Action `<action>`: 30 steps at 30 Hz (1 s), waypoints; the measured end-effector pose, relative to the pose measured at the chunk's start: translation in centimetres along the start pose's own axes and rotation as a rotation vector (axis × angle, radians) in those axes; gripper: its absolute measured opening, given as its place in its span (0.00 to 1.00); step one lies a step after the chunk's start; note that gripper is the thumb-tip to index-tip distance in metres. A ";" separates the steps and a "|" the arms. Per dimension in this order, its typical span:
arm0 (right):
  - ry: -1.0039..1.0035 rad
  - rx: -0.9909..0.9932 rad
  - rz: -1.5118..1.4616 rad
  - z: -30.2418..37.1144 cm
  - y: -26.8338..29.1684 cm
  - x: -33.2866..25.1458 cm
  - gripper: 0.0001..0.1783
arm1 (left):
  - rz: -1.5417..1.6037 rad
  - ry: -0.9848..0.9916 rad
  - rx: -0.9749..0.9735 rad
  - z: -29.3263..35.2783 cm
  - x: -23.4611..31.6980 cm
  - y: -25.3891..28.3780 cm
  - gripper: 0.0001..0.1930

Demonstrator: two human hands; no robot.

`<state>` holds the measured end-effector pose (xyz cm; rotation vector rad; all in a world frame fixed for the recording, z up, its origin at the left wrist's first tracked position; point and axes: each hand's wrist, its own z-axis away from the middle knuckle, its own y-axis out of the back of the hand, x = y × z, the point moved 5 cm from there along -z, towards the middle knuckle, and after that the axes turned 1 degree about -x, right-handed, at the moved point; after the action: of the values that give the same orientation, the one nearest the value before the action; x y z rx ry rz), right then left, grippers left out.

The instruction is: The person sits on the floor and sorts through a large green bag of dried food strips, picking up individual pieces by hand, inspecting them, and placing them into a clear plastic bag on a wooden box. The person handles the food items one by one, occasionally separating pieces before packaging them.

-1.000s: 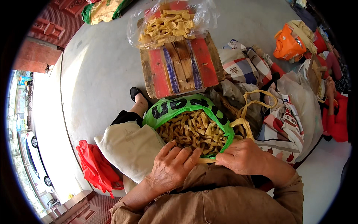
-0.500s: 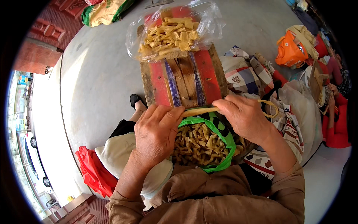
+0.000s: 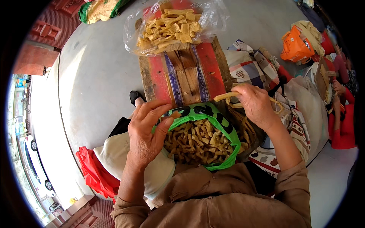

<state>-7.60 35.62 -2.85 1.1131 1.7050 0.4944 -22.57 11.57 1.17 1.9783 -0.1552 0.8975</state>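
Observation:
My right hand (image 3: 255, 103) is closed on a long, pale yellow, stalk-like strip (image 3: 224, 96). The strip's blunt end points left, and a thin looping tail hangs to the right past the hand. My left hand (image 3: 146, 129) has its fingers and thumb apart. A small brownish piece (image 3: 175, 114) shows just off its fingertips; whether it touches them I cannot tell. Below both hands lies a green-rimmed bag (image 3: 235, 141) full of short cut brownish-yellow pieces (image 3: 199, 142).
A red wooden bench (image 3: 213, 70) with a grooved middle stands ahead. On its far end, a clear plastic bag (image 3: 131, 40) holds yellow pieces (image 3: 178, 26). Cloth bags (image 3: 247, 70) lie right, near a person in red (image 3: 344, 125). A red bag (image 3: 93, 171) lies left.
My hands have moved apart. The left has come off the strip and opened, moving left; the right still holds the strip and has shifted slightly up and right.

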 end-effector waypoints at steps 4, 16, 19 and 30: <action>0.311 -0.023 0.054 1.2 -0.7 -6.3 0.23 | 0.287 0.243 0.097 2.7 2.2 -0.5 0.13; 0.222 -0.098 -0.382 2.1 0.5 -10.7 0.09 | 1.775 0.416 -0.207 7.8 7.7 0.5 0.16; 0.089 -0.219 -0.636 3.6 -0.5 -11.9 0.08 | 1.829 0.083 -0.205 6.5 8.9 1.8 0.11; -0.503 -0.660 -1.145 6.1 -0.5 -13.0 0.16 | -0.249 -0.377 -0.213 7.2 12.6 -1.9 0.10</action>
<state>-1.38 23.23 0.90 -0.2692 1.2925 0.0001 -8.77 9.91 5.76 1.8966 -0.2041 0.3291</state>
